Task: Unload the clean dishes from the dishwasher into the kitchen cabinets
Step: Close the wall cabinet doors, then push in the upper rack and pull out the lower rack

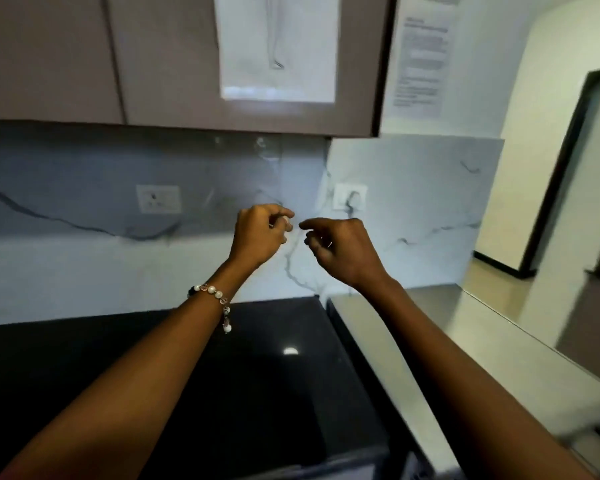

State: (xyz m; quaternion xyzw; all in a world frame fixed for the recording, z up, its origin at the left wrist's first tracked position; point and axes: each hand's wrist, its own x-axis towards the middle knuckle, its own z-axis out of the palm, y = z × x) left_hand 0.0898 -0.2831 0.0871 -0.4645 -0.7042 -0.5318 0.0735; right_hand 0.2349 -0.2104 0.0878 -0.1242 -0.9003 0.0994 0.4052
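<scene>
While both arms were raised below the upper cabinets (187,57), no dish and no dishwasher were in view, so the place of the clean dishes could not be established. The left hand (257,237) was curled, thumb and fingertips drawn close together; whether they pinched anything small could not be told through the blur. The right hand (340,251) was loosely curled, forefinger extended toward the left hand, holding nothing visible. The two hands were near each other but apart, before the marble backsplash (413,188) and above the dark countertop (257,393). In my judgement, dishes would be stiff, breakable and possibly slick, best taken by the rim with support beneath. The cabinet doors appeared closed.
</scene>
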